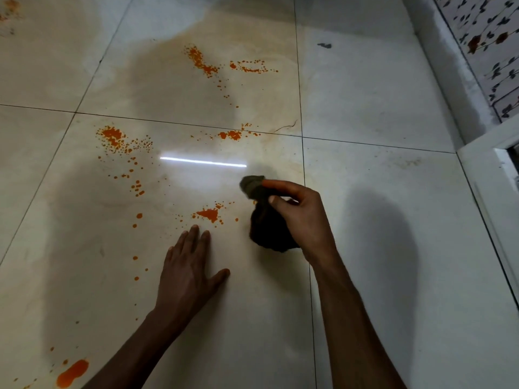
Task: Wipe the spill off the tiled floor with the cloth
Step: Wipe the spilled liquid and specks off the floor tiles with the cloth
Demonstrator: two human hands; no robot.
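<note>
Orange liquid is spattered in several patches over the glossy cream tiled floor (365, 192). One small puddle (209, 214) lies just ahead of my hands, and a larger blob (72, 373) sits at the near left. My right hand (302, 217) is shut on a dark bunched cloth (266, 231), which hangs down to or just above the tile right of that small puddle. My left hand (188, 273) lies flat on the floor with fingers spread, just short of the same puddle, holding nothing.
A wall with flower-patterned tiles (494, 51) runs along the right. A white door frame (486, 175) stands at the right edge. A small dark scrap (324, 45) lies on the far tile. More orange spatter (112, 136) and further drops (202, 63) spread ahead.
</note>
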